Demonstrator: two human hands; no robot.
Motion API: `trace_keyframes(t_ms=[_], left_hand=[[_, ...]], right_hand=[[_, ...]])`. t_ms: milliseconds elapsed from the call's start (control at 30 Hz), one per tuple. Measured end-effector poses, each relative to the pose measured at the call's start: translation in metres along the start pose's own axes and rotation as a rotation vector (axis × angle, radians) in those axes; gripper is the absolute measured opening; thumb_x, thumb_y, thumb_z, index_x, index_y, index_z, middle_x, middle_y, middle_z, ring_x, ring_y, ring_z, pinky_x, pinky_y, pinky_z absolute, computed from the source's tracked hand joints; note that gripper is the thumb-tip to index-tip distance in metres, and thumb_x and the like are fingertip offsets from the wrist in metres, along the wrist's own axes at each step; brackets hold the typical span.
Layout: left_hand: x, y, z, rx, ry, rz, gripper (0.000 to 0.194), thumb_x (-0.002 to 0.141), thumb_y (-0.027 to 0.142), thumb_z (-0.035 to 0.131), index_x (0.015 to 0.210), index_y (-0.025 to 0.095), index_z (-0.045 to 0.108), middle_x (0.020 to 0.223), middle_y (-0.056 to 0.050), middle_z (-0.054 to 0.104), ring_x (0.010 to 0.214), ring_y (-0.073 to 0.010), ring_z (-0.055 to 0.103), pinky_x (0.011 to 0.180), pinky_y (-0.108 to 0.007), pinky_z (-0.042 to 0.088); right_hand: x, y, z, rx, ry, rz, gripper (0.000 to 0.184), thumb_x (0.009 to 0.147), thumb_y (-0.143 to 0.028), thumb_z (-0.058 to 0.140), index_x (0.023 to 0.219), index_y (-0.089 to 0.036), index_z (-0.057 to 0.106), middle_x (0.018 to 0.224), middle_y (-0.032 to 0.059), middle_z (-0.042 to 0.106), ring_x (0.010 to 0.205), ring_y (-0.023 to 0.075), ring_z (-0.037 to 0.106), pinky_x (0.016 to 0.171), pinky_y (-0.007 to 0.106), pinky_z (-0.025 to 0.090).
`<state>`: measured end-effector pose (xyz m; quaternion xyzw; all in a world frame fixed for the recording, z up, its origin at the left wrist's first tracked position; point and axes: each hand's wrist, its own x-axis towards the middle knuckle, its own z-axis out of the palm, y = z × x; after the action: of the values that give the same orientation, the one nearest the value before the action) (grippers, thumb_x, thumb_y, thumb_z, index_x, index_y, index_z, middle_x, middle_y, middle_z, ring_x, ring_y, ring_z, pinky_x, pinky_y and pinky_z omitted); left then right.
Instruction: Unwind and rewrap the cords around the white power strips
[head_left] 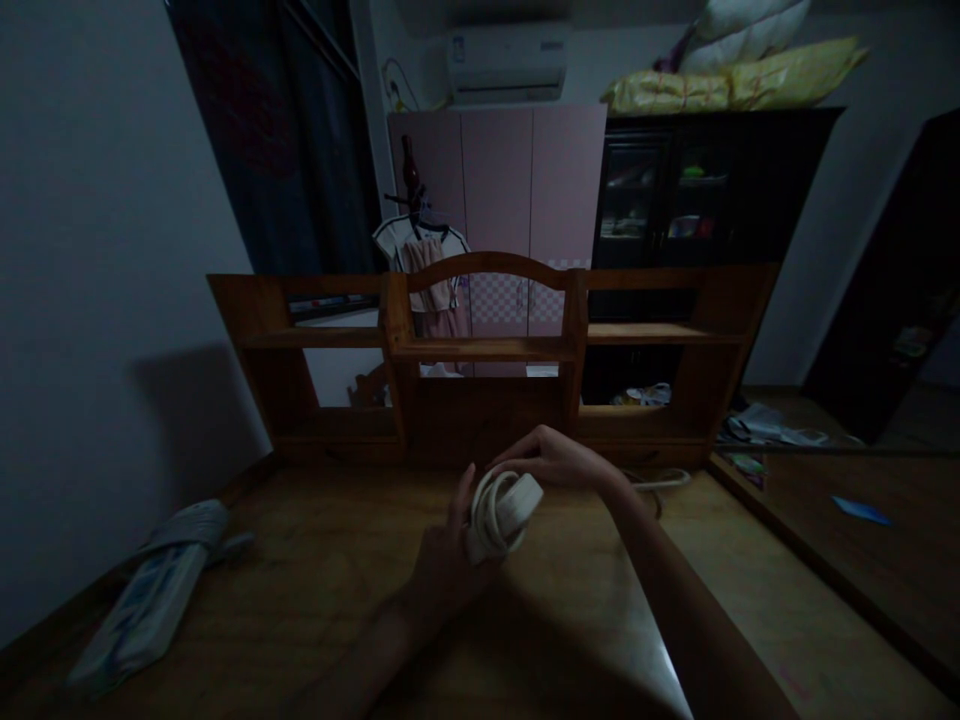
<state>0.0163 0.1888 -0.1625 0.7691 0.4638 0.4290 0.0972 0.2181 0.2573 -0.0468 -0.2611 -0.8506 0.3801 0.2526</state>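
Observation:
Over the wooden desk top, I hold a bundle of white cord wound in several turns around a pale block-like end. My left hand is closed around the bundle from the left and below, its thumb up along the side. Bent over the far side of the bundle is my right hand; its fingers are closed against the cord and partly hidden behind it. A loose loop of white cord lies on the desk beyond my right forearm. The room is dim, so fine detail is lost.
A white power strip with grey cord wrapped round one end lies at the left by the wall. A wooden shelf unit runs along the desk's back. Raised edging borders the right side. Wardrobes stand farther off.

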Motion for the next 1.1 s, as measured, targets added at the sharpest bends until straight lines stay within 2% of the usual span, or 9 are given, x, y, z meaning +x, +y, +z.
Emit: trace_keyframes(t_ms=[100, 200, 267, 367, 533, 700, 800, 933, 1100], left_hand=[[0.001, 0.004, 0.0, -0.088, 0.053, -0.001, 0.079, 0.081, 0.039, 0.061, 0.144, 0.021, 0.018, 0.123, -0.013, 0.06, 0.099, -0.0243, 0.065, 0.082, -0.032, 0.052], [0.005, 0.004, -0.002, -0.165, 0.135, -0.064, 0.071, 0.08, 0.04, 0.062, 0.14, 0.024, 0.029, 0.129, -0.01, 0.056, 0.112, -0.0243, 0.058, 0.091, -0.032, 0.048], [0.009, 0.001, -0.003, -0.224, 0.15, -0.174, 0.071, 0.078, 0.042, 0.065, 0.138, 0.024, 0.033, 0.126, -0.008, 0.058, 0.112, -0.0239, 0.058, 0.091, -0.032, 0.048], [0.016, -0.006, -0.001, -0.327, 0.213, -0.302, 0.069, 0.075, 0.043, 0.068, 0.135, 0.022, 0.04, 0.12, -0.008, 0.061, 0.112, -0.0241, 0.058, 0.092, -0.033, 0.046], [0.025, -0.016, 0.003, -0.549, 0.373, -0.384, 0.059, 0.077, 0.042, 0.067, 0.129, 0.021, 0.048, 0.116, -0.009, 0.062, 0.105, -0.0218, 0.06, 0.092, -0.033, 0.044], [0.032, -0.033, -0.002, -0.621, 0.44, -0.453, 0.057, 0.074, 0.042, 0.07, 0.124, 0.021, 0.052, 0.115, -0.008, 0.062, 0.102, -0.0214, 0.06, 0.09, -0.032, 0.044], [0.037, -0.05, -0.007, -0.63, 0.51, -0.5, 0.057, 0.071, 0.043, 0.072, 0.121, 0.022, 0.053, 0.113, -0.006, 0.063, 0.099, -0.0201, 0.061, 0.086, -0.03, 0.045], [0.041, -0.065, -0.013, -0.637, 0.589, -0.547, 0.059, 0.066, 0.043, 0.075, 0.117, 0.022, 0.055, 0.109, -0.005, 0.065, 0.091, -0.0188, 0.063, 0.078, -0.028, 0.047], [0.041, -0.057, -0.015, -0.615, 0.532, -0.473, 0.056, 0.068, 0.041, 0.075, 0.117, 0.022, 0.056, 0.105, -0.004, 0.066, 0.09, -0.0179, 0.063, 0.08, -0.028, 0.047]], right_hand=[[0.003, 0.01, 0.001, -0.09, -0.056, 0.0, 0.034, 0.09, -0.036, 0.052, 0.109, -0.014, 0.07, 0.104, 0.0064, 0.07, 0.095, 0.0209, 0.063, 0.079, 0.028, 0.048], [0.004, 0.019, 0.001, -0.245, -0.088, 0.04, 0.029, 0.091, -0.029, 0.049, 0.103, -0.012, 0.07, 0.096, 0.0053, 0.071, 0.089, 0.0195, 0.063, 0.075, 0.025, 0.046], [0.003, 0.02, 0.001, -0.35, -0.053, 0.062, 0.03, 0.093, -0.03, 0.047, 0.1, -0.013, 0.07, 0.091, 0.0052, 0.071, 0.083, 0.0184, 0.064, 0.072, 0.024, 0.045], [0.001, 0.015, 0.003, -0.5, 0.027, 0.098, 0.031, 0.096, -0.034, 0.043, 0.107, -0.018, 0.067, 0.095, 0.0058, 0.07, 0.085, 0.0179, 0.065, 0.071, 0.023, 0.043], [0.0, -0.006, 0.018, -0.877, 0.094, 0.278, 0.033, 0.098, -0.037, 0.039, 0.103, -0.02, 0.066, 0.094, 0.0097, 0.07, 0.086, 0.0231, 0.067, 0.068, 0.027, 0.044], [0.001, -0.029, 0.034, -1.012, 0.07, 0.318, 0.023, 0.094, -0.03, 0.049, 0.1, -0.017, 0.068, 0.089, 0.0108, 0.071, 0.088, 0.0252, 0.067, 0.067, 0.028, 0.046], [-0.003, -0.041, 0.036, -1.031, 0.096, 0.284, 0.016, 0.09, -0.026, 0.055, 0.092, -0.017, 0.069, 0.086, 0.0098, 0.07, 0.085, 0.025, 0.067, 0.066, 0.028, 0.045], [-0.006, -0.056, 0.039, -1.026, 0.123, 0.167, 0.017, 0.092, -0.018, 0.05, 0.09, -0.017, 0.067, 0.085, 0.0072, 0.07, 0.08, 0.0209, 0.067, 0.066, 0.026, 0.043], [-0.008, -0.074, 0.047, -1.058, 0.096, 0.089, 0.018, 0.088, -0.01, 0.05, 0.082, -0.015, 0.066, 0.081, 0.0076, 0.069, 0.074, 0.0194, 0.066, 0.061, 0.025, 0.04]])
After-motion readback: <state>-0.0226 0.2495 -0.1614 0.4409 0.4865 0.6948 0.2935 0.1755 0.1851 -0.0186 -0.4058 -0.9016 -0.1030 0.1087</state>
